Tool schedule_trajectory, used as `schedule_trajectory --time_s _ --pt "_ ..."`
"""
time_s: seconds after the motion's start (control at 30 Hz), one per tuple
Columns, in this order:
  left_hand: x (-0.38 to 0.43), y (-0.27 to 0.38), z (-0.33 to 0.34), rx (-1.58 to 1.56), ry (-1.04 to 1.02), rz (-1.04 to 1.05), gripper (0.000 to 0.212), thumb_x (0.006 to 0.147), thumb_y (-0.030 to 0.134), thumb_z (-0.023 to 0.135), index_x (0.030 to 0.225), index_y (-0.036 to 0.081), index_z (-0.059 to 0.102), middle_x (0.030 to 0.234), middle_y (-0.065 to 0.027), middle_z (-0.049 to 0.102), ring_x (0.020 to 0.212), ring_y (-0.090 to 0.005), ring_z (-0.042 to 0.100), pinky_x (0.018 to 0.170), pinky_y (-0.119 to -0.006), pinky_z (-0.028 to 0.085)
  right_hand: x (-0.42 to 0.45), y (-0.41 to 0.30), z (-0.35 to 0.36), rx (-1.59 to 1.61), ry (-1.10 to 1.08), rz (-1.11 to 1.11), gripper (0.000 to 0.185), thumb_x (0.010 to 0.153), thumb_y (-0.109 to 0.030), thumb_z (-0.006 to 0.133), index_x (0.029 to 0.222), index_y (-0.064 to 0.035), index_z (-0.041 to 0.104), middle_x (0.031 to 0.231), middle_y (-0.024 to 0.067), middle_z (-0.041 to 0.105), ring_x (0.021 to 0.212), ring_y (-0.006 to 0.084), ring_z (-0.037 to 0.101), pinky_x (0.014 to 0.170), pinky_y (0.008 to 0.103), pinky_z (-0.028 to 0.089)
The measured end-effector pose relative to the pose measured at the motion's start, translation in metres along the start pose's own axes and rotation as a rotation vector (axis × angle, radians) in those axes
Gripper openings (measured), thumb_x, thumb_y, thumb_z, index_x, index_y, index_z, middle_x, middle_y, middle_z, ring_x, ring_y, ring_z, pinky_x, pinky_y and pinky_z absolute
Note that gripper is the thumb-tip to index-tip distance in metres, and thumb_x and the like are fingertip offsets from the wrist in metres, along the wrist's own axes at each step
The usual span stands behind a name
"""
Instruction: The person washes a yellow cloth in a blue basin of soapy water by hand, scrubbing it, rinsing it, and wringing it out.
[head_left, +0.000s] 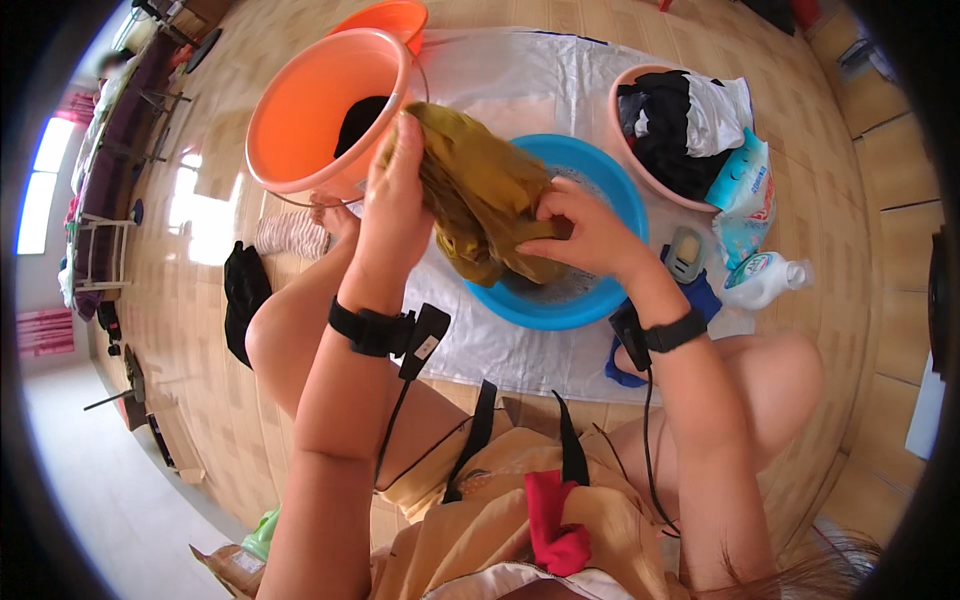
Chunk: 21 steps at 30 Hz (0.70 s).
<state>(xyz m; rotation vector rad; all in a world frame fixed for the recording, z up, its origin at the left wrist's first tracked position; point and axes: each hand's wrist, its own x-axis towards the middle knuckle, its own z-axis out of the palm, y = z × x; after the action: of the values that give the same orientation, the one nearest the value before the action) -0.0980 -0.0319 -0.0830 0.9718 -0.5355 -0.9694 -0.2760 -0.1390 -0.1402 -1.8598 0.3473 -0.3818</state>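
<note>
A wet mustard-yellow garment (487, 180) is held up between my two hands, over the left side of a blue plastic basin (525, 316). My left hand (397, 195) grips its upper left part, near the rim of an orange bucket (300, 105). At the garment's lower right, the thumb and fingers of my right hand (581, 229) pinch the cloth. Sudsy water (585, 180) shows in the basin behind the garment. Some dark cloth (361, 124) lies inside the orange bucket. The folds hide most of my left fingertips.
A pink basin (616, 124) heaped with black and white clothes stands at the far right. Nearby are a detergent bag (744, 199), a white bottle (761, 280) and a soap box (685, 253). A second orange bucket (394, 19) stands behind the first. Black cloth (245, 300) lies left of my knee.
</note>
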Motion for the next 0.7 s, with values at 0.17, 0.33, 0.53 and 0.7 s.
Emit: schedule_trajectory --time_s 0.17,0.33,0.53,0.7 --pt "0.013 0.006 -0.031 -0.033 0.229 0.105 0.026 0.092 0.023 0.046 0.106 0.002 0.051 0.097 -0.0113 0.060 0.084 -0.0224 0.061 0.073 -0.038 0.052 -0.003 -0.062 0.020 -0.190 -0.293 -0.138 0.022 0.070 -0.020 0.066 0.080 -0.0064 0.052 0.085 0.0094 0.051 0.078 0.0289 0.053 0.065 0.0352 0.044" --pt "0.002 0.004 -0.011 -0.036 0.108 0.034 0.025 0.094 0.023 0.044 0.103 0.001 0.052 0.093 -0.0061 0.060 0.081 -0.0141 0.059 0.072 -0.028 0.049 -0.005 -0.023 0.044 -0.388 -0.234 -0.456 0.029 0.069 -0.028 0.068 0.084 -0.0075 0.053 0.099 0.0106 0.054 0.091 0.0283 0.052 0.075 0.0364 0.043" --pt "-0.011 0.009 -0.008 0.149 -0.087 -0.094 0.026 0.090 0.026 0.053 0.089 0.001 0.059 0.080 -0.0028 0.061 0.074 -0.0090 0.057 0.068 -0.022 0.046 0.001 -0.002 0.007 -0.051 0.082 0.478 0.026 0.077 -0.026 0.065 0.092 -0.0071 0.056 0.103 0.0119 0.057 0.101 0.0325 0.049 0.083 0.0384 0.039" --pt "-0.010 0.001 -0.010 0.289 -0.202 -0.163 0.030 0.087 0.029 0.058 0.091 -0.001 0.061 0.081 -0.0012 0.061 0.074 -0.0071 0.055 0.068 -0.021 0.045 -0.005 0.016 -0.008 -0.149 -0.048 -0.191 0.021 0.080 -0.015 0.061 0.098 -0.0043 0.058 0.094 0.0095 0.059 0.090 0.0229 0.056 0.078 0.0313 0.042"
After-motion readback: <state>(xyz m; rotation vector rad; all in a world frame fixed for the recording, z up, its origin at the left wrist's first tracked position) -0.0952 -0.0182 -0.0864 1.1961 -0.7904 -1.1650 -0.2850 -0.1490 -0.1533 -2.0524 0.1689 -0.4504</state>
